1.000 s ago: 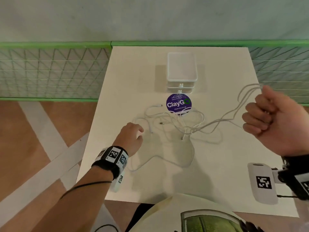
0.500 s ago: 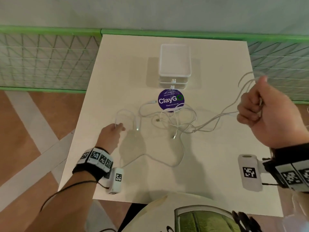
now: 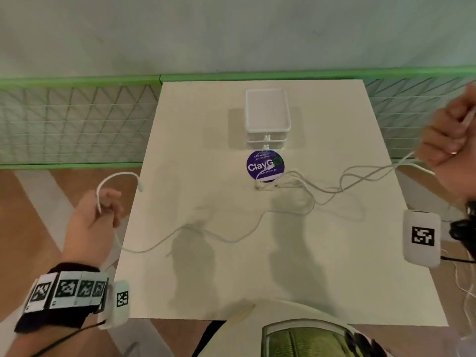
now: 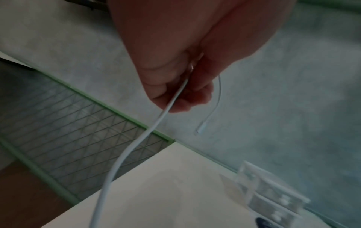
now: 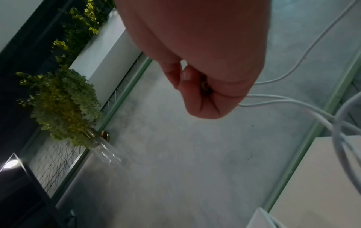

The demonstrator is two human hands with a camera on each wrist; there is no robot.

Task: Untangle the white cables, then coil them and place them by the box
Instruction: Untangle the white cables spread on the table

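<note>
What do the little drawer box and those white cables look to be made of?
Box: probably clear, glossy plastic, since its drawer fronts look see-through. Cables: likely smooth rubbery plastic sheathing, matte white, bending in soft loops where the left hand and right hand pull.

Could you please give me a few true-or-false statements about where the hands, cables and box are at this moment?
1. The left hand grips a white cable beyond the table's left edge. True.
2. The right hand is open and empty. False: it grips several cable strands.
3. The cables lie coiled beside the box. False: they are loose and tangled.
4. A purple round sticker sits in front of the box. True.
</note>
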